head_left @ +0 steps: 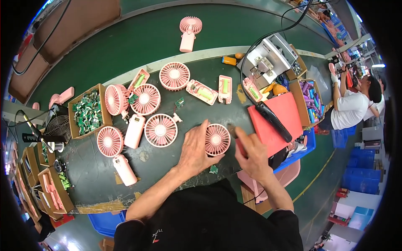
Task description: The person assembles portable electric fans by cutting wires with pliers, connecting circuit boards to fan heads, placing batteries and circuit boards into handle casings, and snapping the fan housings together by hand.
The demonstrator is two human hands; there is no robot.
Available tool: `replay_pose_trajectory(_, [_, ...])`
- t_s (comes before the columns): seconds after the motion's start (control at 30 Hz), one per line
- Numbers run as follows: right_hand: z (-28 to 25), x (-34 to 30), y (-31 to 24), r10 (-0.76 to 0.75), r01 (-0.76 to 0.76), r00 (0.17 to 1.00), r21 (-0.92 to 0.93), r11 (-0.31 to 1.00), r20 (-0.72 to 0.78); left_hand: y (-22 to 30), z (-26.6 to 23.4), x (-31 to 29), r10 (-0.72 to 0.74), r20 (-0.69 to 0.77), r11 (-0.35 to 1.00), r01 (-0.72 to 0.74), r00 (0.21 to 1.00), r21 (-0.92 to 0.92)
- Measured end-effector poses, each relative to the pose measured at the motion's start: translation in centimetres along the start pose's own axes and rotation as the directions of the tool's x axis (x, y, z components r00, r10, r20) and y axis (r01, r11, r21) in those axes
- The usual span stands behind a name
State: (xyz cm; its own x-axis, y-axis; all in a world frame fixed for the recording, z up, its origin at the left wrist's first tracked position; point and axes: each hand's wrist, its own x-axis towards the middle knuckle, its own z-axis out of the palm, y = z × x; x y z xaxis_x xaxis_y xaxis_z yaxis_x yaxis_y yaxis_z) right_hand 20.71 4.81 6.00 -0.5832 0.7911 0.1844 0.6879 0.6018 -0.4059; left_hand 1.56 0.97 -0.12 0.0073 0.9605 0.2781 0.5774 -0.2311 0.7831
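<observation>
My left hand [194, 146] curls round the side of a round pink fan head [217, 139], with its slotted cage facing up. Just right of it, my right hand [253, 155] is bent, its fingertips blurred and pointing at the fan head. A reddish-pink patch shows under those fingers; what it is I cannot make out. Left of my hands lie more pink fan heads [161, 130] and pink handles [135, 131]. Beyond them are opened handle shells [202, 92] with green cells inside. A small green circuit board [213, 169] sits near the table's front edge.
A carton of green circuit boards [87, 112] stands at left. On the right are a red mat [278, 123] with a black-handled tool [273, 121], a carton of purple and blue cells [312, 102], and a grey machine [268, 58]. Another person [356, 104] works farther right.
</observation>
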Motion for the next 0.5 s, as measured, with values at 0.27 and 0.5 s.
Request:
replay_pose_trajectory(0.27, [0.3, 0.1, 0.1, -0.011, 0.014, 0.997, 0.029, 0.999, -0.080, 0.0, -0.2, 0.4, 0.005, -0.009, 1.000, -0.005, 1.000, 0.006])
replay_pose_trajectory(0.5, [0.2, 0.1, 0.9, 0.123, -0.113, 0.989, 0.117, 0.987, -0.082, 0.1, -0.1, 0.4, 0.020, 0.004, 0.999, -0.020, 1.000, 0.029])
